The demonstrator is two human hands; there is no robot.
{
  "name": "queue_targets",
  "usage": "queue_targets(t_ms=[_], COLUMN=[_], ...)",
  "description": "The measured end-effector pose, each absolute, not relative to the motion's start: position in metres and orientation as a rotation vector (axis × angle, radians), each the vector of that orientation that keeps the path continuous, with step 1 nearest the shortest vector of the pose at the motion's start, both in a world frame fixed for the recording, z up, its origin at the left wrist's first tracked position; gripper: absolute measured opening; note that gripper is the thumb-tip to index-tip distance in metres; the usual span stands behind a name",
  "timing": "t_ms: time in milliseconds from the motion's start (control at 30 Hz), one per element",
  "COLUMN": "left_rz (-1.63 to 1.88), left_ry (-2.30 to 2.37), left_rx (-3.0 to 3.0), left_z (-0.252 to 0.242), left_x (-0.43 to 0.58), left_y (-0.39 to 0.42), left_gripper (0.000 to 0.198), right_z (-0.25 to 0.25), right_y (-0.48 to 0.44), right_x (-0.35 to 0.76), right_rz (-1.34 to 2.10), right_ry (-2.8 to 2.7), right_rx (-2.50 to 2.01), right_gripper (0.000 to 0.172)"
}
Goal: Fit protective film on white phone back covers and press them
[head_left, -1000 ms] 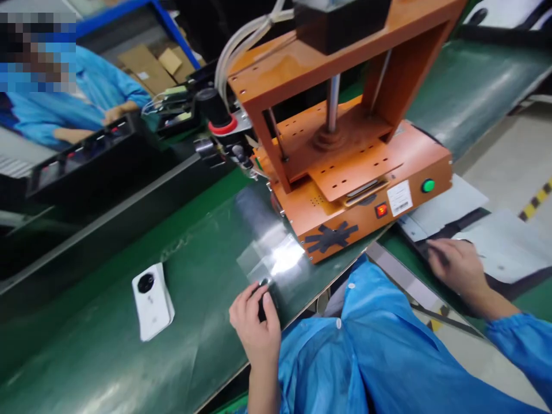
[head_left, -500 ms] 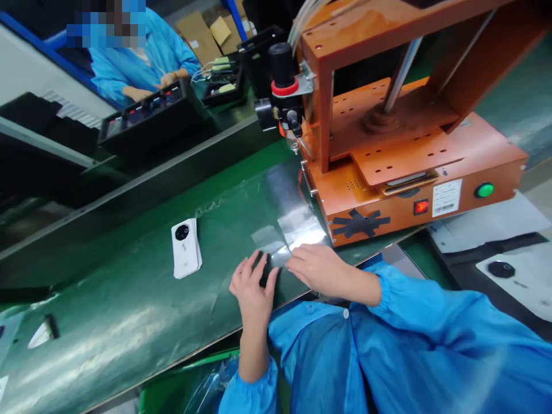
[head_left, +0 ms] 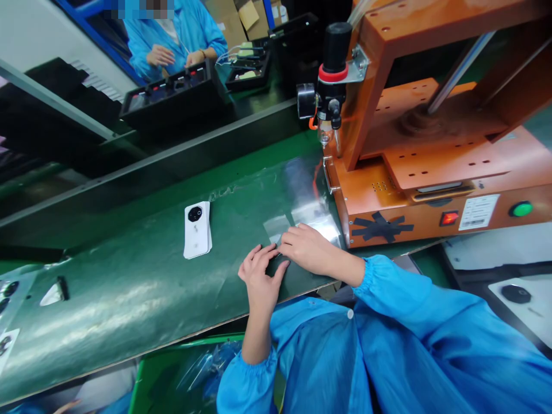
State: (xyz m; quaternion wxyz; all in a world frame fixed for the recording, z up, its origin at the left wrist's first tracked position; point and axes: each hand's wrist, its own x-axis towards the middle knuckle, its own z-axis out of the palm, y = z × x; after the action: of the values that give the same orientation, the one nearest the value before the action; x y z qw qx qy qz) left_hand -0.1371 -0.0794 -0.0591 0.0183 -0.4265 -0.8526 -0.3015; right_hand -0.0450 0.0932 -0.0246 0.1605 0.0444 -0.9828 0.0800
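Observation:
My left hand (head_left: 261, 277) is curved on the green bench (head_left: 142, 287), thumb and fingers bent around a dark, flat item (head_left: 276, 265) that I cannot make out. Against its fingertips, my right hand (head_left: 304, 248) has its fingers pressed together and pointing down; what they grip is hidden. Just beyond the hands lie a pale translucent sheet (head_left: 276, 226) and a shiny clear film (head_left: 330, 227). A small stack of white phone back covers (head_left: 196, 231), the top one with a round black camera ring, rests to the left, apart from both hands.
An orange press machine (head_left: 379, 184) with a lit red switch and a green button stands at the right. White panels (head_left: 517, 299) lie beside me there. A small white piece (head_left: 54, 293) is at far left. Across the bench a co-worker (head_left: 176, 40) sits behind a black bin (head_left: 172, 95).
The right hand has moved left, up against the left fingertips, and the left fingers have drawn closer to it. My view has shifted, and the co-worker's hands have moved apart.

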Motion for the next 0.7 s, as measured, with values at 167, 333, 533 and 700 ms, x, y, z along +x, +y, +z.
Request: queue_targets(t_ms=[167, 333, 533, 700], left_rz=[-0.873, -0.629, -0.549, -0.538], left_ry=[-2.639, -2.622, -2.616, -2.753], left_rx=[-1.337, -1.54, -1.745, -1.496], left_z=[-0.057, -0.05, -0.041, -0.025], left_x=[-0.133, -0.129, -0.124, -0.178], left_y=[-0.078, -0.076, -0.067, -0.069], left_gripper=[0.028, 0.061, 0.074, 0.065], right_z=[-0.022, -0.022, -0.043, -0.05], right_y=[0.094, 0.088, 0.081, 0.082], right_x=[-0.038, 0.006, 0.05, 0.045], right_rz=[0.157, 0.148, 0.641, 0.77], right_ry=[-2.774, -2.609, -2.152, -2.112], right_rx=[0.175, 0.037, -0.114, -0.123], right_gripper=[0.015, 0.009, 0.022, 0.025])
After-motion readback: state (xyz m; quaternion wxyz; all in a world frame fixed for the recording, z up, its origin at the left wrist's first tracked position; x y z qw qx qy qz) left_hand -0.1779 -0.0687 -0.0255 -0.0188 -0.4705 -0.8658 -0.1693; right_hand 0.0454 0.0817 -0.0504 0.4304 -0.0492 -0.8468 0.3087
